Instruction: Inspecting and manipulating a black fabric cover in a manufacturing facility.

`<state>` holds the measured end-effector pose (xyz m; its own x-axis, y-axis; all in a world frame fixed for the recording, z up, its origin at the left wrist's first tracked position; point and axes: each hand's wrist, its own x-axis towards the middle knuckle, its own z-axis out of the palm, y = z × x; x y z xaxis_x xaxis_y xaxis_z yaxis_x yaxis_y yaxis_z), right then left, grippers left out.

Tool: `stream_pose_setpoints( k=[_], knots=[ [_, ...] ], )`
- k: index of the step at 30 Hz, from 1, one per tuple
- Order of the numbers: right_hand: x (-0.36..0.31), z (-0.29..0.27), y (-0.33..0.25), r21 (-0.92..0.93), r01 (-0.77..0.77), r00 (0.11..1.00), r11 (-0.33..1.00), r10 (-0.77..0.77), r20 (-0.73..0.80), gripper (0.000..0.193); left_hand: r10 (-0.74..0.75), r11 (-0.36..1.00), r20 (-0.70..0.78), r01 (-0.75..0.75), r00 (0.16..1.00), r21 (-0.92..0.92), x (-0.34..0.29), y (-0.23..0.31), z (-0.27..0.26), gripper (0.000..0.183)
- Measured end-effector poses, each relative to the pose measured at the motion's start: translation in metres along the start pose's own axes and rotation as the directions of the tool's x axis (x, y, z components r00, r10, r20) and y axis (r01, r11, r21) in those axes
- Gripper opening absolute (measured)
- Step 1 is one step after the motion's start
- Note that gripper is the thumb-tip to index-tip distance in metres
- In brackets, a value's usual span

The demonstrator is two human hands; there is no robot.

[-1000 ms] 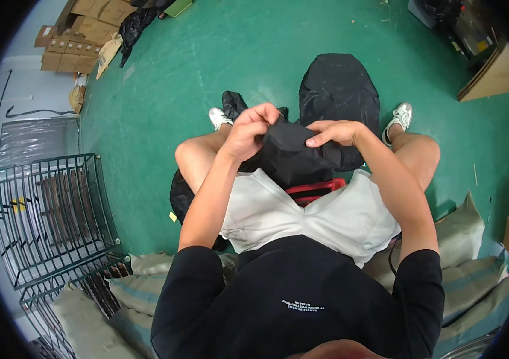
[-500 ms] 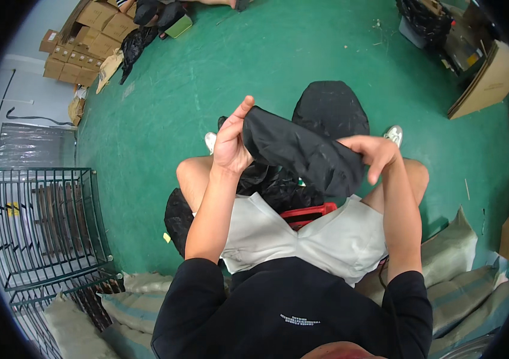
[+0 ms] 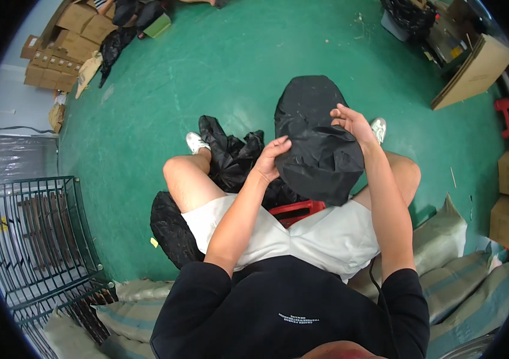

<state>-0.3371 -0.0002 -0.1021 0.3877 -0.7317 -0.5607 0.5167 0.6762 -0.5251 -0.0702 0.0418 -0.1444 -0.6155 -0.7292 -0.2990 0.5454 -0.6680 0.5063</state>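
Observation:
A crumpled black cloth cover (image 3: 320,167) with a rounded outline spreads between my hands, over my lap. At its left edge my left hand (image 3: 272,160) has its fingers closed on the fabric. My right hand (image 3: 353,127) is at the upper right edge, its fingers apart and lightly curled; its contact with the cloth is partly hidden. Just beyond, a flat, rounded black cloth piece (image 3: 308,99) lies on the floor, its near part covered by the one at my hands.
Between my legs are a black fabric heap (image 3: 224,152) and a red plastic object (image 3: 296,211). Another black bundle (image 3: 173,230) lies by my left thigh. Woven sacks (image 3: 140,314) lie around me. A metal rack (image 3: 33,227) stands left; cartons (image 3: 508,230) stand right.
The cloth has gone from a folded, stretched strip to a wider rounded shape, lower down. My left hand has moved right and down, bringing my hands closer together. The view has shifted slightly.

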Motion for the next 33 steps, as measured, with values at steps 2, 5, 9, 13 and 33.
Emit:
stream_pose_setpoints(
  k=[2,5,9,13,33],
  knots=[
    [-0.01,-0.001,0.005,-0.077,-0.009,1.0,0.997,0.01,0.004,0.029,0.039,0.999,-0.094,-0.038,0.995,0.017,0.0,0.001,0.003,0.038],
    [-0.034,0.003,0.0,-0.186,0.052,0.992,0.981,-0.029,0.125,0.033,0.162,0.982,-0.019,-0.159,0.987,0.097,-0.009,0.026,0.019,0.034],
    [-0.047,0.005,-0.012,-0.542,0.077,0.871,0.837,0.208,0.445,0.061,0.314,0.949,0.09,-0.314,0.945,-0.017,-0.031,0.058,0.036,0.03],
    [-0.051,-0.003,-0.002,-0.485,0.081,0.713,0.871,0.289,0.638,0.068,0.29,0.899,0.0,-0.273,0.957,-0.344,-0.04,0.065,0.027,0.042],
    [-0.023,0.002,0.012,0.318,0.517,0.856,0.795,-0.484,-0.182,0.029,-0.036,0.969,0.215,0.087,0.976,-0.233,-0.027,0.015,-0.001,0.102]
  ],
)
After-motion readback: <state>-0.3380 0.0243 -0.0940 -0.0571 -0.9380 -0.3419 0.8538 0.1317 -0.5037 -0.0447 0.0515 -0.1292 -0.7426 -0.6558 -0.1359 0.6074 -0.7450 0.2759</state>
